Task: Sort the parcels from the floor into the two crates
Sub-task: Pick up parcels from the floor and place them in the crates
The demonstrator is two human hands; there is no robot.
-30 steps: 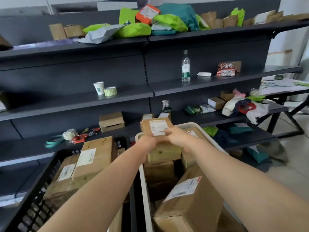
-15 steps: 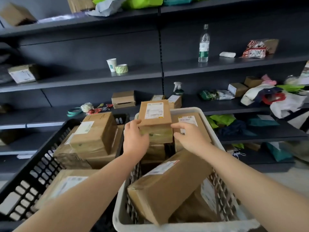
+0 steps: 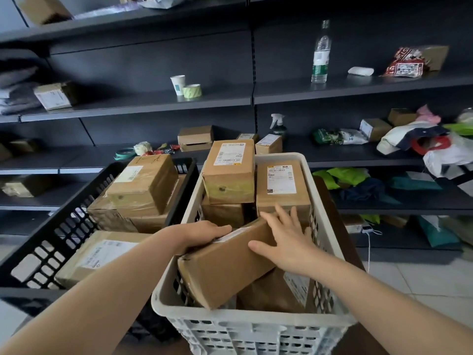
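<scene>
Parcel [image 3: 225, 272] is leaning tilted in the white crate [image 3: 243, 326], lower centre.
Left hand [image 3: 204, 233] is lying flat along its top edge; right hand [image 3: 286, 237] is pressing its side, fingers spread.

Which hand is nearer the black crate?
Left. The left hand rests on the tilted parcel, just right of the black crate; the right hand lies farther right on that parcel, over the white crate.
</scene>
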